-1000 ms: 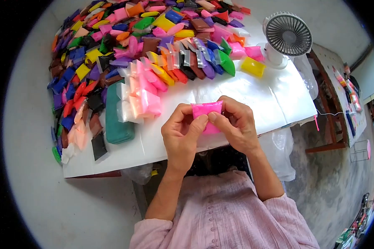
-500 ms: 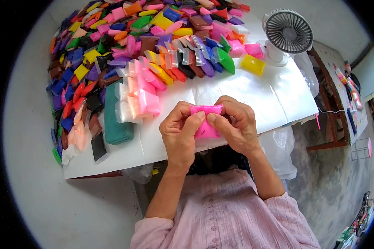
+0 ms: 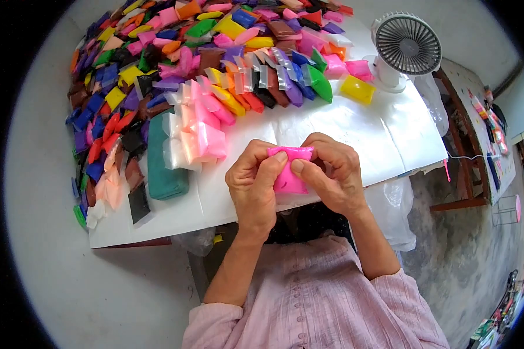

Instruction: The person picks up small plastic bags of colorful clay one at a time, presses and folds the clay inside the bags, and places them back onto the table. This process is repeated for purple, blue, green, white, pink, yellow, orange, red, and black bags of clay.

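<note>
A small bright pink packet (image 3: pixel 290 181), soft-looking and in shiny clear film, is held up between both hands over the table's front edge. My left hand (image 3: pixel 255 183) pinches its left side, thumb pressed on the face near the top. On the right side my right hand (image 3: pixel 335 174) grips it the same way, thumb close to the other thumb. The curled fingers behind the packet are mostly hidden. Just beyond my left hand, pale pink and peach packets (image 3: pixel 209 142) stand in a row leaning by a dark green block-shaped bundle (image 3: pixel 166 168).
A large heap of coloured packets (image 3: pixel 157 64) covers the back and left of the white-covered table (image 3: pixel 355 125). A yellow packet (image 3: pixel 358 89) lies near a small white fan (image 3: pixel 407 49) at back right. Plastic bags (image 3: pixel 390 212) hang below the front edge.
Both hands keep their hold on the pink packet, with only a very slight shift of the fingers. The whole view has moved a little.
</note>
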A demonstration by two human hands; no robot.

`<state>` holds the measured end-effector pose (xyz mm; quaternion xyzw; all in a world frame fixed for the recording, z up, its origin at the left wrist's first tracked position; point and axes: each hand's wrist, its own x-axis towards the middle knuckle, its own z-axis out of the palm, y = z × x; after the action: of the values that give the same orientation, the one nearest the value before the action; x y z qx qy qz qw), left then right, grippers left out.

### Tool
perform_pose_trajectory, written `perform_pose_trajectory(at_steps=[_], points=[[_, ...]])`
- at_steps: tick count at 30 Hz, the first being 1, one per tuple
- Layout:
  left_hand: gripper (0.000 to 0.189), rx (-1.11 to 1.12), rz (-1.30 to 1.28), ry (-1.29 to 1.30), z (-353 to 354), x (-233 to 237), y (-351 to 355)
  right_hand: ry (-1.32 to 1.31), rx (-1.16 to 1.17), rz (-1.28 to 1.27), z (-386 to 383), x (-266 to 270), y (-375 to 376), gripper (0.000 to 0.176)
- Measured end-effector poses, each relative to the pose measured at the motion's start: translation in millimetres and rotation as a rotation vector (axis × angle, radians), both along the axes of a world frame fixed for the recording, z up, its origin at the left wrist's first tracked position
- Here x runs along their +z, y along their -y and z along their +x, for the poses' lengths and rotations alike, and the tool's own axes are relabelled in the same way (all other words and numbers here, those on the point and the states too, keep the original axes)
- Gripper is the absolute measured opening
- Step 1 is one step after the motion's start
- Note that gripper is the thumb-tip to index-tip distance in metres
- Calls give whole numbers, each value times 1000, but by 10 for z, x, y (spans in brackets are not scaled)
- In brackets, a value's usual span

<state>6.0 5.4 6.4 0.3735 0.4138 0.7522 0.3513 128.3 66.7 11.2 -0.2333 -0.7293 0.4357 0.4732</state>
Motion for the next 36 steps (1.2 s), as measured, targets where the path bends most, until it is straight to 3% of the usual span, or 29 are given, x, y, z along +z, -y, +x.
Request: perform_pose_trajectory(at_steps=[8,11,14,17,21,22,25,27,31,36], points=[[25,19,-49,-83,-49,33,11,-149,44,-180,3,-76,-47,13],[33,108,-86,-245,-72,92,64,-152,-43,-4,-12,17,-7,10],[39,120,-157,-434,-78,214,233,-121,-160,213,-16,42,54,20],[46,77,-239,-435,-88,225,282,-66,-284,669,-14,10,-3,31],[43,-272,-138,75,-122,245,205,-43,-261,765,32,48,55,41],[33,-302,-132,143,-140,275,190,-16,-252,782,41,48,72,43],[31,-238,-79,89,-125,222,150,29,-231,792,90,28,71,43],[36,-255,-58,98,-144,212,149,-11,-298,593,128,6,136,36],[37,-205,-15,-39,-116,169,149,53,-249,-44,141,167,275,26],[38,-197,32,-133,-80,140,126,-56,4,-354,45,81,202,22]])
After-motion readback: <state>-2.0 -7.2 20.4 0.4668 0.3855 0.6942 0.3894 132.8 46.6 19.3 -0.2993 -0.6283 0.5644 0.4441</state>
